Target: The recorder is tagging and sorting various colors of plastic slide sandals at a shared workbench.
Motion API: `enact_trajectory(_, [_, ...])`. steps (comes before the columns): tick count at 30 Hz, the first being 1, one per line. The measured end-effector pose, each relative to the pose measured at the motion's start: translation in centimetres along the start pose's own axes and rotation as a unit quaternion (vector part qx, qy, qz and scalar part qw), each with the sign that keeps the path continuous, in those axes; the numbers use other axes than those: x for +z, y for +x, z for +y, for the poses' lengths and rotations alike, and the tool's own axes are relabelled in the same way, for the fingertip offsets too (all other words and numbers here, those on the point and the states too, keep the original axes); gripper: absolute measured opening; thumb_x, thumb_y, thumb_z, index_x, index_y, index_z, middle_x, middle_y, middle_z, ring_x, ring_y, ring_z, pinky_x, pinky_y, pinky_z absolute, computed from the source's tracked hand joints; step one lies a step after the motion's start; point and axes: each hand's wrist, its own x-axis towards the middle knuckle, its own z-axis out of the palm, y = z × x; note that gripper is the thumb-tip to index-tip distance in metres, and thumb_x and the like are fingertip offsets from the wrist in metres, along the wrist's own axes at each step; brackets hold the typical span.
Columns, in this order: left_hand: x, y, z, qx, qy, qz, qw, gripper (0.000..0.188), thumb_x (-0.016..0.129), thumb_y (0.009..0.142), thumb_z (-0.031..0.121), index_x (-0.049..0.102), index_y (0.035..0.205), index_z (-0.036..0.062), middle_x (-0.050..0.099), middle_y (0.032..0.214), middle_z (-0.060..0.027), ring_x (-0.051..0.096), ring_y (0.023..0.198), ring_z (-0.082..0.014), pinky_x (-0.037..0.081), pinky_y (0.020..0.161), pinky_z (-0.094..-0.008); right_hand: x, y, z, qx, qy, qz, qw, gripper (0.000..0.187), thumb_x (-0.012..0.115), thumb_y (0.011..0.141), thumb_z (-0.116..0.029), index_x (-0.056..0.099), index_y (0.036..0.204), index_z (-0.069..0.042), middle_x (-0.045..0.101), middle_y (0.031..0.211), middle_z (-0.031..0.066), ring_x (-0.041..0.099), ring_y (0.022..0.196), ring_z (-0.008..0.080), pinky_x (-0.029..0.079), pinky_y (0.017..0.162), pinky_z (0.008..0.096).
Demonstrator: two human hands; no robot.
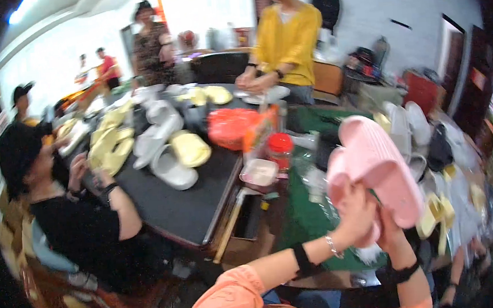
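A pair of pink slide sandals (370,144) is held up in front of me, over the green-topped table (298,225). Fingers of my left hand (356,218) are closed around the sandals on their near left side. My right hand (388,232) grips them from below, its fingers partly hidden behind the pink soles. Both wrists wear black bands, and a bracelet circles the left one. Just left of the sandals lie clear plastic wrappers (313,177) and a jar with a red lid (281,150).
A dark table (176,217) at left bears piled yellow and grey slides (169,166) and a red plastic bag (231,126). More slides (436,214) crowd the right side. A person in black (78,219) sits at left; one in yellow (287,41) stands across.
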Motion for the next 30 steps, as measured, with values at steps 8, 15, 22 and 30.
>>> enact_trajectory(8, [1.4, 0.7, 0.2, 0.042, 0.073, 0.013, 0.996, 0.036, 0.049, 0.079, 0.02, 0.039, 0.105, -0.0023, 0.019, 0.131, -0.0297, 0.027, 0.119, -0.0412, 0.022, 0.09, -0.0515, 0.7, -2.9, -1.0, -0.055, -0.049, 0.127, 0.989, 0.069, 0.058, 0.073, -0.006, 0.023, 0.133, -0.005, 0.035, 0.131, 0.0088, 0.039, 0.118, 0.0225, 0.039, 0.093, 0.0336])
enact_trajectory(15, [1.8, 0.5, 0.2, 0.021, 0.121, 0.076, 0.989, 0.04, 0.043, 0.083, 0.023, 0.037, 0.113, -0.0028, 0.013, 0.134, -0.0301, 0.018, 0.125, -0.0399, 0.015, 0.091, -0.0576, 0.4, -1.9, -0.6, -0.111, -0.043, 0.091, 0.989, 0.086, 0.069, 0.066, -0.016, 0.017, 0.134, -0.011, 0.038, 0.127, 0.0108, 0.041, 0.116, 0.0264, 0.043, 0.089, 0.0432])
enact_trajectory(22, [3.1, -0.2, 0.3, 0.057, 0.008, 0.031, 0.998, 0.051, 0.044, 0.084, 0.025, 0.028, 0.127, 0.0018, 0.007, 0.139, -0.0222, 0.024, 0.122, -0.0361, 0.015, 0.093, -0.0551, -2.6, -2.1, 0.5, 0.028, 0.043, -0.112, 0.992, 0.098, 0.069, 0.06, -0.048, 0.016, 0.136, -0.017, 0.025, 0.137, 0.0086, 0.031, 0.123, 0.0307, 0.032, 0.095, 0.0522])
enact_trajectory(30, [2.0, 1.7, 0.1, 0.1, -0.097, 0.108, 0.984, 0.042, 0.048, 0.083, 0.02, 0.039, 0.118, -0.0025, 0.033, 0.121, -0.0234, 0.033, 0.11, -0.0383, 0.026, 0.094, -0.0415, -1.5, -1.6, 1.7, -0.029, 0.082, -0.095, 0.992, 0.1, 0.073, 0.058, -0.047, 0.018, 0.136, -0.015, 0.026, 0.137, 0.0041, 0.029, 0.124, 0.0248, 0.033, 0.095, 0.0488])
